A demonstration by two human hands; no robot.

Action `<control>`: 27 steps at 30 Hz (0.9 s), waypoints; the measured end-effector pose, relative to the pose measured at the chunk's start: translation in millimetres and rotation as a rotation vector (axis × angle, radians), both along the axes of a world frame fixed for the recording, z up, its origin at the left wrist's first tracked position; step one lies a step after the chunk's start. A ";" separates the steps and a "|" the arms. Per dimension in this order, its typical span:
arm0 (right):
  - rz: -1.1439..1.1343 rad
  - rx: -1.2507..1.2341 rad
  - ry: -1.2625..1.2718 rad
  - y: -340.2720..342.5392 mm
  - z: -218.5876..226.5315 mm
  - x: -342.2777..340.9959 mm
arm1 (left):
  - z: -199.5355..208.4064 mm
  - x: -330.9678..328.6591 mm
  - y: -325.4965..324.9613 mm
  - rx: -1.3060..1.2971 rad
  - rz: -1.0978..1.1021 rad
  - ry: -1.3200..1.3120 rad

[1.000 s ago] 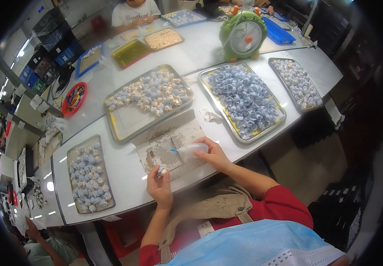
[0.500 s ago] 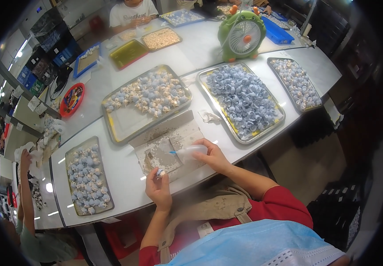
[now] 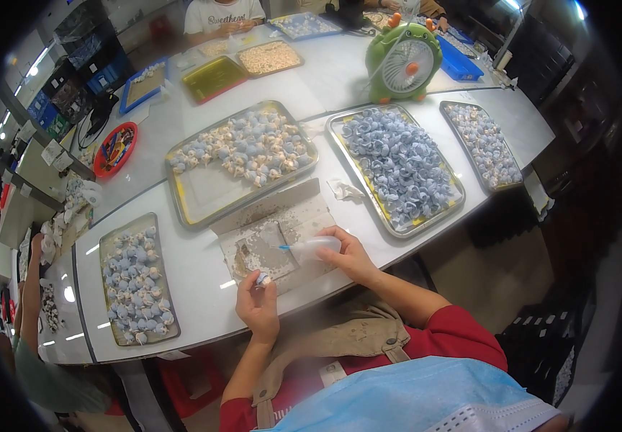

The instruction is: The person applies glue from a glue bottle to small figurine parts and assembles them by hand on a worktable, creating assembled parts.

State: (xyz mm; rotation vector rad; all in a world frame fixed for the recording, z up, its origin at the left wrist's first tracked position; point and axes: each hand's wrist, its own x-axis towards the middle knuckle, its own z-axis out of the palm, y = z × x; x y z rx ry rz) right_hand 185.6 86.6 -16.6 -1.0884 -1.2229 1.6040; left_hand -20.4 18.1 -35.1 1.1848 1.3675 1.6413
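Observation:
Between the thumb and fingers of my left hand (image 3: pixel 257 306) is a small blue-and-cream figure piece (image 3: pixel 263 279), held near the table's front edge. My right hand (image 3: pixel 352 255) grips a translucent white squeeze bottle (image 3: pixel 315 248), which lies tilted sideways with its thin blue nozzle pointing left. The nozzle tip is apart from the small piece. Under the bottle, a stained, unfolded piece of cardboard (image 3: pixel 304 209) covers part of the table, speckled with dried residue.
A tray of blue-and-cream pieces (image 3: pixel 181 198) stands beyond the cardboard, with a tray of blue curled parts (image 3: pixel 390 232) to its right. Smaller filled trays lie at left (image 3: pixel 170 317) and far right (image 3: pixel 502 186). Behind are a green fan (image 3: pixel 404 65), a red basket (image 3: pixel 100 169) and co-workers.
My view has shifted slightly, so the trays and fan appear moved a little. Both hands keep nearly the same pose and hold the same things. A co-worker's arm at left has moved lower.

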 end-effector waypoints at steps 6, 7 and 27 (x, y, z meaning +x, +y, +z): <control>0.002 -0.019 0.015 0.0 1.3 0.2 | 0.3 0.0 0.8 -0.008 0.000 -0.005; 0.003 -0.028 0.021 -0.1 2.4 -0.2 | 1.2 -0.1 0.5 -0.010 0.002 -0.004; 0.005 -0.006 -0.007 0.5 -0.3 0.4 | 3.5 1.6 0.1 -0.029 -0.020 -0.062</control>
